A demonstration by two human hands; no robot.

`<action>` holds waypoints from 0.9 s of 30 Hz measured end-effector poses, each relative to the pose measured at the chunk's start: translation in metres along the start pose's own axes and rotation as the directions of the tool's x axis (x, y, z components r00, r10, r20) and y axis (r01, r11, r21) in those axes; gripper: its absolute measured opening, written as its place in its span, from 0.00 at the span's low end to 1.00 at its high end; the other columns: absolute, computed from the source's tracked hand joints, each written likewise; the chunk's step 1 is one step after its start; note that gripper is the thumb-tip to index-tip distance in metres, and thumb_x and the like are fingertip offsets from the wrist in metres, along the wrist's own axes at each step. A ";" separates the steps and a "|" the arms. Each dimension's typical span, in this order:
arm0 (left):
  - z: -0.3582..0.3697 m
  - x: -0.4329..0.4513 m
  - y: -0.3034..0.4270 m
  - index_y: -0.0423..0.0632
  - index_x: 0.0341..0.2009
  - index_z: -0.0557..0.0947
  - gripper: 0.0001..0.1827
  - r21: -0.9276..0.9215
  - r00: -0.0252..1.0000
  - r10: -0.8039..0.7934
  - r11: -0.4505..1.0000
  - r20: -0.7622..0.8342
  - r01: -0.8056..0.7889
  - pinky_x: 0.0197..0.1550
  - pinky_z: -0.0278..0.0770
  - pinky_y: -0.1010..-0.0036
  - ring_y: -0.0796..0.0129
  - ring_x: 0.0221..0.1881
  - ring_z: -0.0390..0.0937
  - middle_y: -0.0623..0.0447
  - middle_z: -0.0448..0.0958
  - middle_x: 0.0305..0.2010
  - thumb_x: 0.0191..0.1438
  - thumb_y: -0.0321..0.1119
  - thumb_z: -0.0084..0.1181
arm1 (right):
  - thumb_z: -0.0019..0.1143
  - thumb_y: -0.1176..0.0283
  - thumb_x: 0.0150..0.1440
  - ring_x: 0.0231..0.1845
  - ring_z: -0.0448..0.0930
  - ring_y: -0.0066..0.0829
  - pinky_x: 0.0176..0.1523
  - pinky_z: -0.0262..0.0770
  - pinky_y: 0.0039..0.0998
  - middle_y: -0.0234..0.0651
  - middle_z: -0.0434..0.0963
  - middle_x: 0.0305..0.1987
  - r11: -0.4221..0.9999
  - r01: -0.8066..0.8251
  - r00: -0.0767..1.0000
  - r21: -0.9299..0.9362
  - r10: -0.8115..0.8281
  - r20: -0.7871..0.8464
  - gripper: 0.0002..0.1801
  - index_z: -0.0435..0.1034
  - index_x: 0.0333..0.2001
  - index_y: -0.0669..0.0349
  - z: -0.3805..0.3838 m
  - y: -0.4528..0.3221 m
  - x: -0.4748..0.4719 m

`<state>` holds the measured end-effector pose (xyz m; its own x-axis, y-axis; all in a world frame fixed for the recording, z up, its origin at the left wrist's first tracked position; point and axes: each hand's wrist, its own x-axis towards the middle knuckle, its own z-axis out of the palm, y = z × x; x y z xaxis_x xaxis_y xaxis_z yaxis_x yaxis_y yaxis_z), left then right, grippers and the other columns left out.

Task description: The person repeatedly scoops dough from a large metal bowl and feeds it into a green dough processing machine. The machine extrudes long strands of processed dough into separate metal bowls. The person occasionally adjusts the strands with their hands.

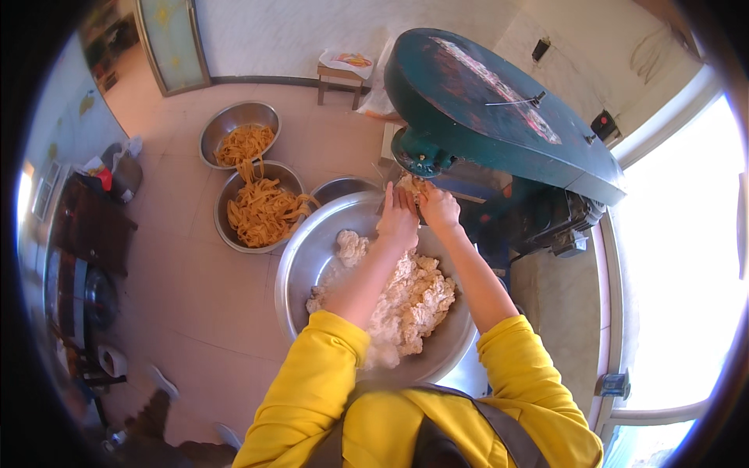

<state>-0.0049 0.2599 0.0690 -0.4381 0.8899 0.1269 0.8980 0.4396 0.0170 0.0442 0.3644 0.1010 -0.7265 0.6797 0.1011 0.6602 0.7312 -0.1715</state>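
Observation:
Both my hands are raised over the far rim of a wide steel basin (285, 275), gripping a lump of dough (411, 183) from its two sides. My left hand (399, 221) is on the left, with one finger pointing up. On the right side, my right hand (440, 206) has its fingers curled against the lump. The dough sits just under the round front of a green belt-driven machine (468, 99); its contact with the machine is hidden. Crumbly pale dough (418, 304) and a loose clump (352, 248) lie in the basin beneath my forearms.
Two steel bowls on the tiled floor hold flat orange-brown strips (257, 213), some draped across both rims. Another steel bowl (345, 186) is partly behind the basin. A wooden stool (339, 76) stands by the wall. At lower left, another person's leg and shoe (164, 381) show.

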 end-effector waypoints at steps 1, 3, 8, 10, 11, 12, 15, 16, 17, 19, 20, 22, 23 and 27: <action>-0.001 0.002 -0.001 0.33 0.63 0.58 0.47 0.041 0.999 -0.009 0.999 0.031 0.007 0.70 0.27 0.47 0.48 0.66 0.56 0.36 0.61 0.62 0.42 0.48 0.57 | 0.46 0.59 0.56 0.39 0.79 0.56 0.44 0.76 0.48 0.52 0.79 0.33 1.000 0.013 1.000 0.021 -0.013 -0.021 0.18 0.69 0.48 0.51 -0.002 0.003 0.000; -0.001 0.006 -0.005 0.34 0.63 0.57 0.48 0.000 0.995 0.015 1.000 0.103 -0.015 0.70 0.25 0.47 0.51 0.68 0.54 0.37 0.60 0.64 0.43 0.49 0.56 | 0.46 0.58 0.56 0.39 0.79 0.57 0.44 0.76 0.49 0.54 0.79 0.34 0.997 0.019 0.998 0.072 -0.015 -0.053 0.18 0.70 0.48 0.49 -0.009 0.005 -0.002; 0.007 0.010 -0.012 0.37 0.61 0.64 0.41 -0.083 0.999 0.052 0.995 0.017 -0.050 0.69 0.22 0.46 0.52 0.68 0.51 0.40 0.60 0.64 0.42 0.42 0.57 | 0.46 0.56 0.56 0.36 0.78 0.58 0.42 0.75 0.52 0.53 0.78 0.34 0.999 0.024 0.999 0.022 -0.023 -0.037 0.17 0.72 0.45 0.48 -0.038 0.003 -0.027; 0.011 0.012 -0.010 0.38 0.60 0.66 0.40 -0.051 1.000 0.027 0.998 -0.010 -0.028 0.69 0.20 0.46 0.54 0.69 0.50 0.41 0.60 0.64 0.42 0.42 0.57 | 0.46 0.56 0.56 0.36 0.78 0.58 0.42 0.74 0.52 0.54 0.78 0.33 1.000 0.026 0.999 -0.005 -0.026 -0.047 0.17 0.72 0.45 0.49 -0.043 -0.001 -0.032; 0.012 0.013 -0.008 0.38 0.60 0.66 0.40 -0.063 1.000 0.023 0.998 -0.020 -0.024 0.69 0.20 0.46 0.54 0.69 0.50 0.42 0.60 0.64 0.42 0.42 0.57 | 0.46 0.56 0.57 0.36 0.78 0.58 0.42 0.74 0.52 0.54 0.78 0.33 0.999 0.008 0.998 -0.038 -0.011 -0.066 0.17 0.72 0.45 0.50 -0.043 -0.003 -0.033; 0.013 0.014 -0.007 0.39 0.60 0.66 0.40 -0.074 0.999 0.017 0.997 -0.032 -0.019 0.69 0.19 0.47 0.54 0.69 0.50 0.42 0.60 0.64 0.42 0.42 0.57 | 0.46 0.56 0.57 0.36 0.78 0.57 0.41 0.75 0.51 0.53 0.78 0.33 0.998 0.021 0.998 -0.057 -0.024 -0.051 0.16 0.73 0.44 0.50 -0.042 -0.005 -0.031; 0.015 0.018 -0.008 0.39 0.60 0.66 0.40 -0.081 1.000 0.006 0.997 -0.010 -0.007 0.69 0.21 0.47 0.55 0.69 0.50 0.43 0.60 0.64 0.41 0.42 0.57 | 0.47 0.57 0.57 0.36 0.78 0.56 0.41 0.75 0.49 0.51 0.78 0.33 0.992 0.021 1.000 -0.123 -0.023 -0.021 0.16 0.74 0.42 0.51 -0.034 -0.011 -0.021; 0.014 0.017 -0.008 0.39 0.60 0.65 0.40 -0.091 1.000 0.015 0.996 0.013 -0.014 0.69 0.21 0.47 0.54 0.68 0.51 0.43 0.60 0.64 0.41 0.42 0.57 | 0.47 0.57 0.57 0.36 0.78 0.56 0.41 0.75 0.50 0.51 0.78 0.33 0.993 0.027 1.000 -0.116 -0.027 0.005 0.16 0.74 0.42 0.51 -0.032 -0.012 -0.018; 0.014 0.016 -0.010 0.39 0.60 0.65 0.40 -0.063 0.999 0.037 0.997 -0.008 -0.037 0.69 0.24 0.47 0.54 0.68 0.52 0.43 0.60 0.64 0.42 0.42 0.57 | 0.47 0.56 0.57 0.36 0.78 0.57 0.41 0.75 0.50 0.52 0.78 0.33 0.994 0.035 0.999 -0.104 -0.032 0.032 0.16 0.74 0.43 0.51 -0.028 -0.014 -0.014; 0.015 0.011 -0.013 0.39 0.60 0.65 0.39 -0.053 0.995 0.092 0.994 -0.034 -0.094 0.70 0.28 0.47 0.54 0.67 0.53 0.42 0.61 0.63 0.43 0.41 0.57 | 0.46 0.57 0.57 0.35 0.78 0.58 0.40 0.75 0.51 0.53 0.79 0.33 0.990 0.040 0.999 -0.136 -0.035 0.039 0.16 0.73 0.42 0.52 -0.022 -0.014 -0.012; 0.015 0.006 -0.016 0.39 0.59 0.65 0.38 -0.051 0.991 0.099 0.993 -0.086 -0.103 0.70 0.31 0.48 0.54 0.66 0.54 0.41 0.62 0.62 0.43 0.41 0.57 | 0.47 0.57 0.57 0.35 0.79 0.59 0.40 0.76 0.51 0.53 0.79 0.33 0.985 0.043 0.999 -0.167 -0.040 0.022 0.15 0.73 0.42 0.52 -0.017 -0.016 -0.009; 0.018 -0.017 -0.013 0.38 0.58 0.66 0.36 -0.107 0.984 0.129 0.984 -0.122 -0.142 0.70 0.37 0.50 0.53 0.66 0.55 0.40 0.63 0.61 0.45 0.42 0.56 | 0.47 0.59 0.57 0.36 0.79 0.57 0.39 0.77 0.49 0.53 0.79 0.32 0.971 0.053 0.998 -0.233 -0.045 0.037 0.15 0.73 0.42 0.55 -0.010 -0.019 -0.008; 0.020 -0.028 -0.014 0.38 0.57 0.66 0.35 -0.145 0.975 0.147 0.975 -0.164 -0.171 0.69 0.39 0.51 0.53 0.66 0.55 0.40 0.63 0.60 0.45 0.42 0.55 | 0.48 0.59 0.57 0.36 0.79 0.57 0.39 0.77 0.49 0.53 0.79 0.32 0.964 0.050 0.998 -0.261 -0.041 0.040 0.15 0.73 0.42 0.55 -0.006 -0.021 -0.008; 0.029 -0.070 -0.016 0.39 0.54 0.71 0.29 -0.256 0.925 0.210 0.920 -0.317 -0.297 0.69 0.45 0.54 0.53 0.66 0.56 0.40 0.64 0.60 0.49 0.41 0.53 | 0.48 0.59 0.58 0.36 0.80 0.55 0.40 0.78 0.48 0.54 0.79 0.32 0.935 0.048 0.998 -0.351 -0.031 0.052 0.15 0.72 0.41 0.58 0.004 -0.024 0.001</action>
<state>0.0097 0.1944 0.0311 -0.2036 0.8769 0.4354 0.9666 0.1094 0.2317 0.0266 0.3469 0.1014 -0.7557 0.6525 0.0556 0.6498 0.7364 0.1883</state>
